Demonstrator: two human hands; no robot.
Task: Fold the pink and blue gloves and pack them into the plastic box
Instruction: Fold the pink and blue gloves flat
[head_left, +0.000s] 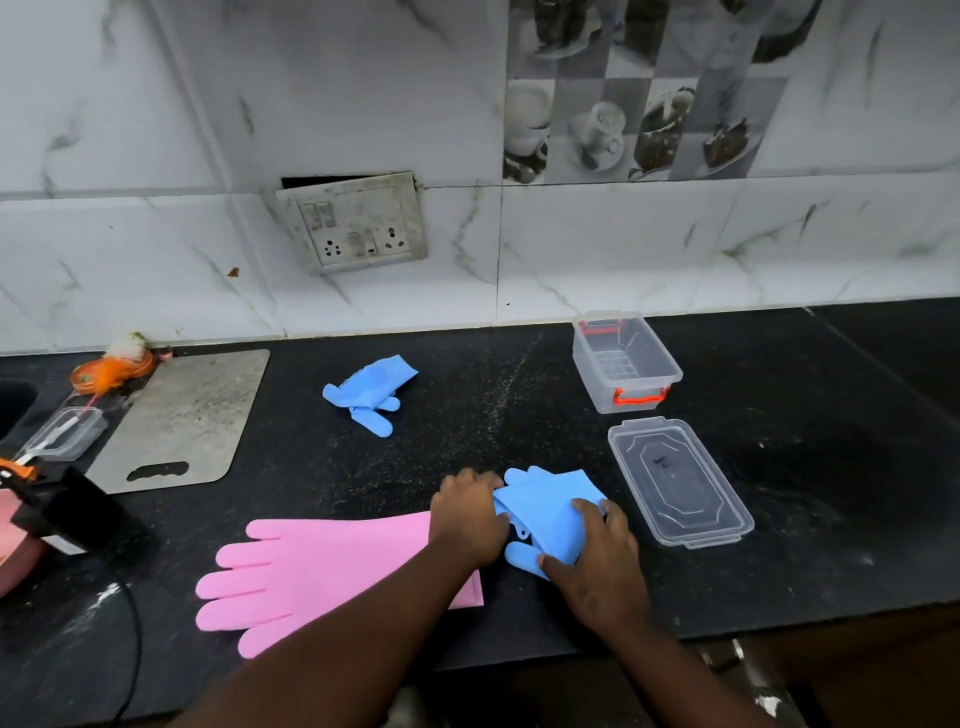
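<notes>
A blue glove (545, 506) lies partly folded on the black counter near the front edge. My left hand (467, 517) grips its left side and my right hand (597, 561) presses on its right side. A pink glove (311, 566) lies flat to the left, fingers pointing left, with my left forearm across its cuff. A second blue glove (371, 389) lies folded farther back. The clear plastic box (626, 364) with orange latches stands open and empty at the back right. Its clear lid (678, 480) lies flat in front of it.
A grey cutting board (182, 421) lies at the left. Beside it stand a small clear container (65, 434), an orange dish (111, 371), and a black device with a cable (72, 506). A tiled wall with a socket plate (356, 223) stands behind the counter.
</notes>
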